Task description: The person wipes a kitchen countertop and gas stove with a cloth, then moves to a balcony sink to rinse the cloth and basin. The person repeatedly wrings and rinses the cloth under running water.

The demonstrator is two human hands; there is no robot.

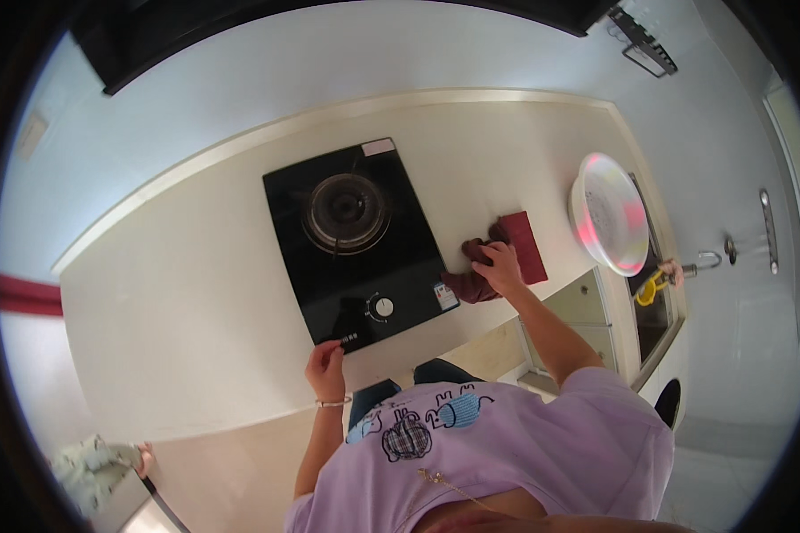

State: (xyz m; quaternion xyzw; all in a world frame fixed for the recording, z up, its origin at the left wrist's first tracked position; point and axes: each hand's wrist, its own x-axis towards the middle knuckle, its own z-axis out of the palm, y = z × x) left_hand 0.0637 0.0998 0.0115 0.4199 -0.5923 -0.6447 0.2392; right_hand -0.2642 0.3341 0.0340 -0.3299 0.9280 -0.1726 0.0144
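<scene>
My right hand (501, 268) grips a bunched maroon cloth (470, 287) on the pale countertop, just right of the cooktop. Partly under the fingers, the cloth spreads toward the cooktop's right edge. Against it lies a flat, brighter red folded cloth (528, 246); whether the two are joined is hidden. A black glass single-burner gas cooktop (293, 266) is set before me, with a round burner (347, 210) and a silver control knob (383, 306). At its front left corner rests my left hand (326, 370), fingers curled, with no object visible in it.
A white basin with pink patches (610, 213) stands partly over the sink (657, 320) at right. Yellow-handled items (649, 290) hang near the faucet (707, 261). A dark range hood or cabinet (307, 20) overhangs the back wall. Patterned fabric (97, 466) is at lower left.
</scene>
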